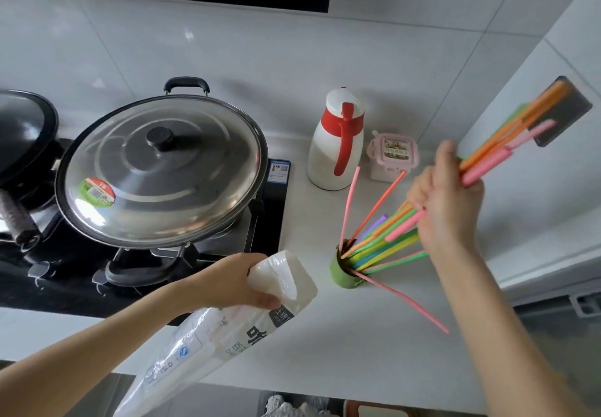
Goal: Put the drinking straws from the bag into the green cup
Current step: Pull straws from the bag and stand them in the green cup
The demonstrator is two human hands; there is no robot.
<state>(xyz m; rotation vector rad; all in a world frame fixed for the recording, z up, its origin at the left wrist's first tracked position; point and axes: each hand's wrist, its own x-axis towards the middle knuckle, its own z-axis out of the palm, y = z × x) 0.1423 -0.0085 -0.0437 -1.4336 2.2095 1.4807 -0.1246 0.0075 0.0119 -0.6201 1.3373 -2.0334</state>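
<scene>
Left hand: the left hand (239,278) is closed around the upper end of the bag (208,335), which is held above the front edge of the counter (325,351).
Bag: a white plastic bag with printed lettering is seen slanting down toward the lower left; whether any straws are left inside cannot be told.
Right hand: the right hand (445,208) is clenched on a bundle of straws (507,130) at about the middle of their length.
Straws: orange, pink, green and yellow straws are held tilted, with the lower ends reaching into the green cup (344,270) and the upper ends pointing up to the right. A few loose straws are leaning out of the cup in other directions.
Green cup: it is stood on the counter, to the right of the stove (266,221).
Nearby: a white and red jug (335,143) and a small pink box (392,156) are set by the wall behind the cup; a lidded wok (162,169) is placed on the stove.
</scene>
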